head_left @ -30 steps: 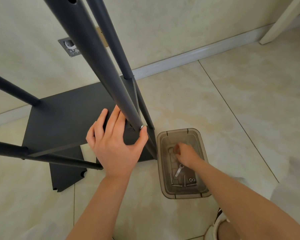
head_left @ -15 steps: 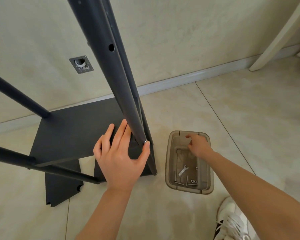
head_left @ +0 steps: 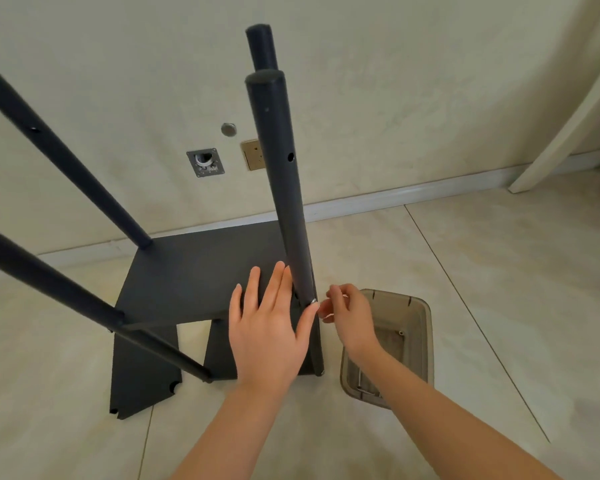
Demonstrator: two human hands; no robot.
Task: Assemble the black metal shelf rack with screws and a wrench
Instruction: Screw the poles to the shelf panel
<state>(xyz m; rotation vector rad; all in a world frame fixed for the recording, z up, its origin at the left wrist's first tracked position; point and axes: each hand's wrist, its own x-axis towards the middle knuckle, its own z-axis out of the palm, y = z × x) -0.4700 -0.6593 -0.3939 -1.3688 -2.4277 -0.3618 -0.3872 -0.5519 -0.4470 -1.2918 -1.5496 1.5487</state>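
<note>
The black shelf rack stands on the floor with a flat shelf panel [head_left: 194, 271] between several upright tubes. My left hand [head_left: 267, 327] lies flat on the panel's near right corner, its thumb against a silver screw [head_left: 313, 301] in the front right tube [head_left: 284, 188]. My right hand [head_left: 347, 313] hovers just right of that screw with its fingers curled in a pinch; something small may sit between them, too small to tell. A clear plastic box [head_left: 416, 334] with hardware stands on the floor under my right wrist.
More black panels [head_left: 142, 368] lie on the tiles beneath the rack. The wall behind carries a metal plate [head_left: 205, 162] and a socket [head_left: 252, 154]. A white furniture leg [head_left: 561, 133] slants at the far right.
My right hand left the box and rose to the screw at the front right tube. The view lifted, showing the tube tops. My left hand stayed on the panel corner.
</note>
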